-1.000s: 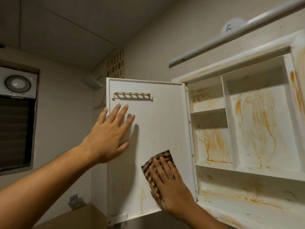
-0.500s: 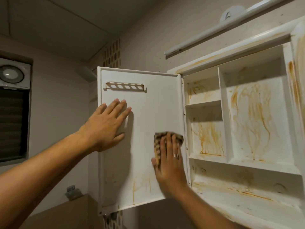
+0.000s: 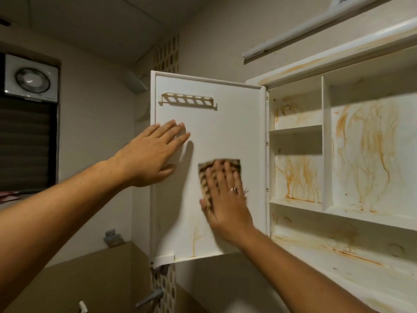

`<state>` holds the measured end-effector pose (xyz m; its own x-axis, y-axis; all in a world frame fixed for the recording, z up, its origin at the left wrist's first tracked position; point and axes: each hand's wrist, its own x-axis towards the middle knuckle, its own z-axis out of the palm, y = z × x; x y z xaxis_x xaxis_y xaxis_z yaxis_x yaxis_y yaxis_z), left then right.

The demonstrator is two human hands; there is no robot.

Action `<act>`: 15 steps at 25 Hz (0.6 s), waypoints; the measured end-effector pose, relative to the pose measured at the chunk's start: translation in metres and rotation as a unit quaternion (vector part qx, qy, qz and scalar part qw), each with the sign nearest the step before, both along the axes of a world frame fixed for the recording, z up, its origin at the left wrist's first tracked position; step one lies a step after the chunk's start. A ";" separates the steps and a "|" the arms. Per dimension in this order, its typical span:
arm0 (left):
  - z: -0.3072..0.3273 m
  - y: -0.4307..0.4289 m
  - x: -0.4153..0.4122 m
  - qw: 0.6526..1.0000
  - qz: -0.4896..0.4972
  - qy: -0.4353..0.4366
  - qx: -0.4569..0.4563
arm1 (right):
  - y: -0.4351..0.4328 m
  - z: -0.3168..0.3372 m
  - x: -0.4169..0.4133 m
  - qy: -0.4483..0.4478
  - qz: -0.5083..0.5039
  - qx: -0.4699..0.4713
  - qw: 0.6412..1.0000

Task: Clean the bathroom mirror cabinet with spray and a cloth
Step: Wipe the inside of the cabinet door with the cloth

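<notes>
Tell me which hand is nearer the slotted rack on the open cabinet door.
Left. The left hand lies flat on the door just below the rack; the right hand presses the cloth against the door lower down, nearer the hinge side.

Cabinet door (image 3: 225,123) stands open. Left hand (image 3: 150,155) flat on door's inner face, fingers straight. Right hand (image 3: 225,199) presses checked cloth (image 3: 206,177) flat against door. Orange streaks stain cabinet interior (image 3: 361,154).

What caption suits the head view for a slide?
Left hand rests on the open cabinet door; right hand presses a checked cloth on it.
</notes>
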<state>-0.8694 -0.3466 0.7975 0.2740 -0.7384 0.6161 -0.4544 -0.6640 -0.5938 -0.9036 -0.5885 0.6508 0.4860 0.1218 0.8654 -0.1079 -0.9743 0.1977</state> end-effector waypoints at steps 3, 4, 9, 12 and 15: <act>-0.021 0.024 0.006 1.000 0.021 -0.022 0.000 | -0.009 -0.055 -0.019 0.085 0.037 -0.204 0.975; -0.027 0.033 0.009 0.999 0.027 -0.027 -0.008 | -0.020 -0.035 -0.018 0.089 0.042 -0.256 0.962; -0.026 0.053 0.012 1.000 0.011 -0.011 -0.027 | 0.009 0.093 0.001 -0.025 0.038 -0.048 0.998; -0.025 0.054 0.012 0.999 0.000 0.006 -0.034 | 0.057 0.001 0.016 0.021 0.062 -0.091 0.994; -0.027 0.055 0.014 0.999 0.021 0.025 -0.017 | 0.049 -0.098 -0.005 0.116 0.079 -0.268 0.953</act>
<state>-0.8556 -0.2920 0.7709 0.3356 -0.7043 0.6256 -0.4543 -0.7028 -0.5474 -0.9086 -0.5400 0.5529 0.5963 0.6036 0.5293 0.1397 -0.7273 0.6720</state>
